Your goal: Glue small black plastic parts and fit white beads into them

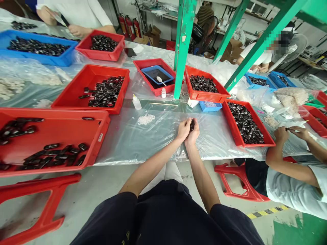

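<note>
Both hands, left [184, 130] and right [193, 132], are closed together around black pieces [192, 125] above the plastic-covered table [122, 146]. Similar black parts are held in the red tray [267, 139] at right and the red bin [68, 86] at left; white bits [146, 119] are heaped between.

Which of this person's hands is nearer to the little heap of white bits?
The left. The left hand is across a stretch of plastic sheet from the white heap; the right hand is just beyond it, farther away.
</note>
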{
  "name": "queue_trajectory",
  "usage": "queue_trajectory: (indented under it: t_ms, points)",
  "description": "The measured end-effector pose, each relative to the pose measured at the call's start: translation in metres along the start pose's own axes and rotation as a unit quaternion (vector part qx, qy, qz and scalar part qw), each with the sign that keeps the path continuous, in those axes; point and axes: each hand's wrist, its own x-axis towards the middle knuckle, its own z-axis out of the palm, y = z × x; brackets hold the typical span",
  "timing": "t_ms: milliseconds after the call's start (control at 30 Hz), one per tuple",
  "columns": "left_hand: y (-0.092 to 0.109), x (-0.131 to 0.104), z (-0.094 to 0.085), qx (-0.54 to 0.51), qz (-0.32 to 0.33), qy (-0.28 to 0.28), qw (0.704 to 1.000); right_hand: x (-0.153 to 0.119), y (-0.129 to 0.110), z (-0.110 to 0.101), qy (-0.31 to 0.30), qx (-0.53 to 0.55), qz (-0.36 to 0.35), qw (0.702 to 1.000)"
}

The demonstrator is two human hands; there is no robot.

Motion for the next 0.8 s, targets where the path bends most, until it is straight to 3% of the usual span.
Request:
queue_trajectory:
  t_ms: [167, 300, 467, 633, 700, 800]
  points:
    - [0.003, -0.006, 0.010, -0.078, -0.033, -0.003, 0.996, 0.003, -0.001, -0.008, 0.020, 0.041, 0.046, 0.998]
    - [0.007, -0.009, 0.011, -0.127, -0.058, 0.012, 0.990, 0.003, -0.001, -0.013, -0.024, -0.020, 0.007, 0.999]
    - [0.018, -0.010, -0.006, -0.179, -0.092, 0.037, 0.979, -0.006, -0.001, 0.004, -0.028, -0.010, 0.011, 1.000]
    - [0.044, -0.011, -0.060, -0.213, -0.077, 0.090, 0.970, -0.032, 0.000, 0.053, -0.093, 0.028, 0.025, 0.995]
    - [0.056, -0.012, -0.095, -0.216, -0.055, 0.126, 0.967, -0.050, 0.000, 0.087, -0.138, 0.043, 0.029, 0.989]
    - [0.075, -0.017, -0.163, -0.197, -0.013, 0.211, 0.957, -0.093, -0.001, 0.153, -0.226, 0.052, 0.053, 0.971]
